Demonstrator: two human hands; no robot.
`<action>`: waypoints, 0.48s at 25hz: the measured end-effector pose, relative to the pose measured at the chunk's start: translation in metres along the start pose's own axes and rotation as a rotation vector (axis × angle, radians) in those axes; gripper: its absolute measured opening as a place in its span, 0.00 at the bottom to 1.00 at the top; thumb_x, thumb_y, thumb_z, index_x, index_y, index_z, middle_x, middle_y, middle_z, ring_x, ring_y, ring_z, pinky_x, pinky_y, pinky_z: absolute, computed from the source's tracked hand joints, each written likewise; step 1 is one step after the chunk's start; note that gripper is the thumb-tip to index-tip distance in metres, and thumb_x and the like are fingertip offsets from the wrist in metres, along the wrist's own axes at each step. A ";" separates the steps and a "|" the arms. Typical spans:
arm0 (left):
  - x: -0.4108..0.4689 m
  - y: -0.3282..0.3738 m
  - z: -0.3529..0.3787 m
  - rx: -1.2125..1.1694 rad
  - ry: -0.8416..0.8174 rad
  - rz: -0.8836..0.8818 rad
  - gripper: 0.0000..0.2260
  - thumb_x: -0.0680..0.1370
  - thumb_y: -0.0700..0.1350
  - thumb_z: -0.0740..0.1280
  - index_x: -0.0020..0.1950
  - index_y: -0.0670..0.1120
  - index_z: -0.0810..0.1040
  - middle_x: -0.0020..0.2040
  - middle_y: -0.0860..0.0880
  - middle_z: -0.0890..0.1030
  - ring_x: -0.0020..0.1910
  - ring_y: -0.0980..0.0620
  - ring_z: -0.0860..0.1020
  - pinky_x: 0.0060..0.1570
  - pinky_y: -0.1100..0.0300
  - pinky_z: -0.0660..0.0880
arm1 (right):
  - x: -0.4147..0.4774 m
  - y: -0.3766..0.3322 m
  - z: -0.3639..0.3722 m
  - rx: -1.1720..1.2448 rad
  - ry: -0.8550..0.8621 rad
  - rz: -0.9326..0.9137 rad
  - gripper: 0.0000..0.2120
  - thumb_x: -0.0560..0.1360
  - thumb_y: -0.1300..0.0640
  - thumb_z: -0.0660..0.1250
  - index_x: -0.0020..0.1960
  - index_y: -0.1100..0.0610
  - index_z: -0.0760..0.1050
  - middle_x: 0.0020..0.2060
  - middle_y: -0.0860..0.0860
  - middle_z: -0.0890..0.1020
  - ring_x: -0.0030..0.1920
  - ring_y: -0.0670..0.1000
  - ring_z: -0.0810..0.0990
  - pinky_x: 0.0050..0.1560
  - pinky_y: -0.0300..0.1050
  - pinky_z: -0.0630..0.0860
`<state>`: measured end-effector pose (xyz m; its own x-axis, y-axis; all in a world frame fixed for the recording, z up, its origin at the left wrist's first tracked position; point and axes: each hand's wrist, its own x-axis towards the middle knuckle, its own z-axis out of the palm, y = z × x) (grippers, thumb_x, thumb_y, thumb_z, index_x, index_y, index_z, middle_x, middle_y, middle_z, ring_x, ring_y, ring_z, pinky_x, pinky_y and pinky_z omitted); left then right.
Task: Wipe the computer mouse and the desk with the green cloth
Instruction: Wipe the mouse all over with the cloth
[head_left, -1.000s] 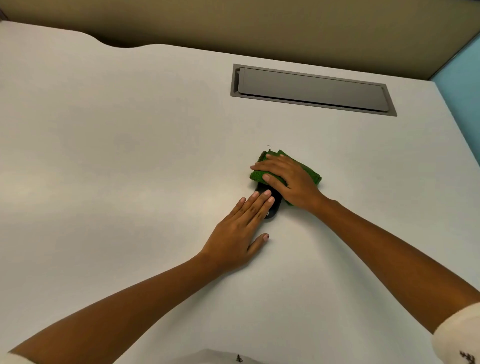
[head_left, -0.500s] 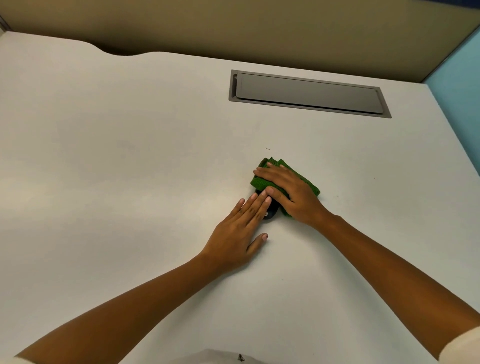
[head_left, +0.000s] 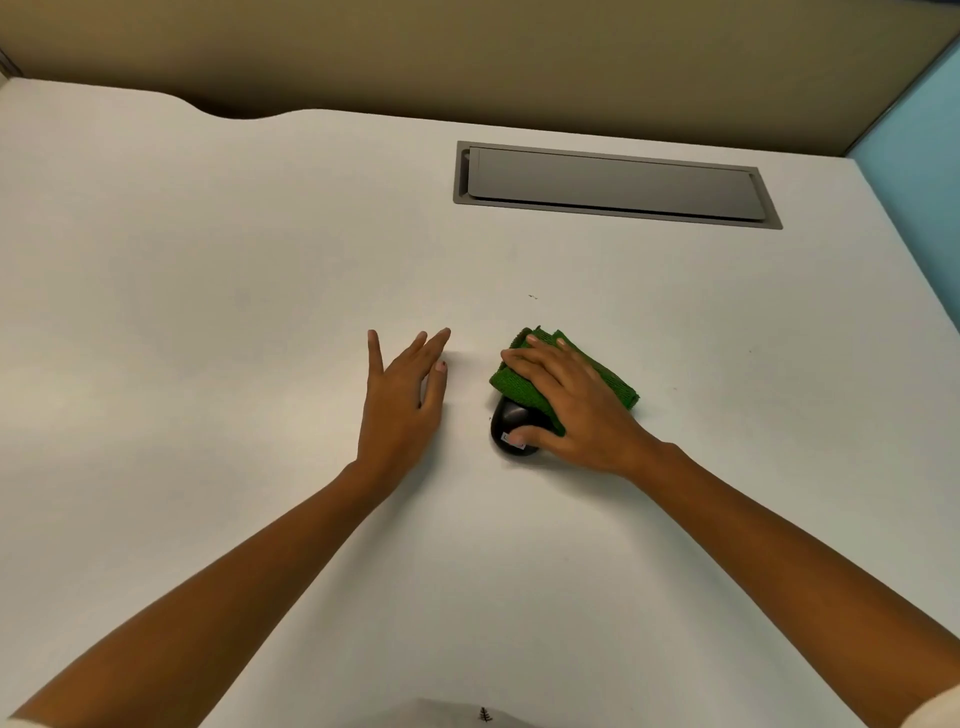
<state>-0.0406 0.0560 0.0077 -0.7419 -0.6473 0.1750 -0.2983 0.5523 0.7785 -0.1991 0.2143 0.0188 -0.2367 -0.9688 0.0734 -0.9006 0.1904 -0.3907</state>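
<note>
Right hand presses cloth onto mouse; left hand, fingers spread, lies at nine o'clock — unsteadied, the mouse may skid.

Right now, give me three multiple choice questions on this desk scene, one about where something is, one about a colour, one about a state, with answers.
1. Where is the computer mouse?
A. Under the right hand's cloth
B. On the grey cable hatch
C. Under the left hand

2. What colour is the cloth?
A. Blue
B. Green
C. White

3. What is the left hand doing?
A. Gripping the mouse
B. Holding the cloth
C. Open, holding nothing

Answers: 1 A, the right hand presses the cloth over the mouse's far part. 2 B, it is plainly green. 3 C, its fingers are spread, clear of the mouse.
</note>
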 end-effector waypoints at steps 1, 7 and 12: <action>0.000 -0.001 0.001 -0.003 -0.006 -0.006 0.20 0.82 0.48 0.53 0.73 0.48 0.70 0.69 0.49 0.75 0.69 0.69 0.61 0.75 0.61 0.34 | 0.000 0.000 -0.001 -0.017 -0.040 0.013 0.44 0.68 0.31 0.64 0.75 0.53 0.56 0.73 0.49 0.63 0.76 0.50 0.53 0.77 0.53 0.49; 0.003 -0.003 0.004 -0.090 -0.010 -0.048 0.19 0.83 0.48 0.53 0.72 0.48 0.70 0.69 0.46 0.75 0.63 0.85 0.51 0.76 0.55 0.36 | -0.001 -0.014 0.002 -0.037 -0.039 0.011 0.38 0.71 0.38 0.67 0.74 0.55 0.59 0.72 0.52 0.65 0.76 0.53 0.55 0.75 0.56 0.55; 0.008 0.001 0.004 -0.079 -0.036 -0.074 0.17 0.84 0.46 0.53 0.72 0.49 0.70 0.68 0.47 0.77 0.68 0.75 0.59 0.74 0.62 0.34 | -0.014 -0.029 0.011 -0.120 0.104 -0.101 0.25 0.77 0.49 0.64 0.71 0.56 0.66 0.70 0.53 0.70 0.75 0.54 0.61 0.76 0.54 0.55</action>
<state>-0.0492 0.0540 0.0077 -0.7409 -0.6649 0.0944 -0.3061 0.4595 0.8337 -0.1661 0.2203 0.0188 -0.1736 -0.9635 0.2040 -0.9572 0.1164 -0.2650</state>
